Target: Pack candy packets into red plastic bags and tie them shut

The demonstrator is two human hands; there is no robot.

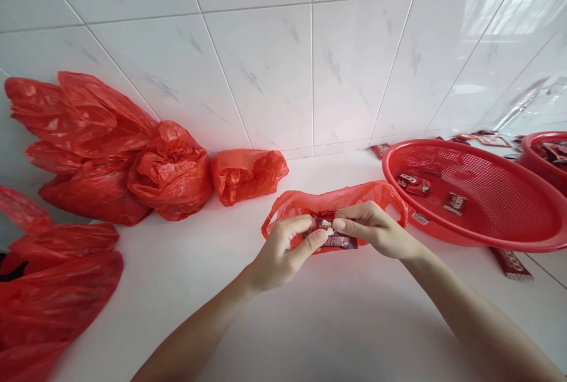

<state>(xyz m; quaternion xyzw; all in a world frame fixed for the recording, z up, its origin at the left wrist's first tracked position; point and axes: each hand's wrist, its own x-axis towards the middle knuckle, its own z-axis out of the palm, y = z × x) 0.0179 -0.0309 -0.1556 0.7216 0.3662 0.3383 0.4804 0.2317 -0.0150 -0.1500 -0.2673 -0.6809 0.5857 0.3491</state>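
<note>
Over the mouth of an open red plastic bag (341,196), both hands grip small wrapped snack packets. My left hand (290,249) pinches a dark red packet (339,241) between thumb and fingers. From the other side my right hand (374,228) closes thumb and finger on the packet's upper part. Whether they hold one packet or two overlapping ones, I cannot tell. To the right of the bag stands a red mesh basket (476,144) with several small wrapped packets inside.
Filled red bags (101,152) stand along the tiled wall at left, with a smaller crumpled red bag (248,172) beside them. More red plastic (66,293) lies at the near left. A second red basket (538,141) is at far right. One long packet (511,264) lies under the mesh basket's edge.
</note>
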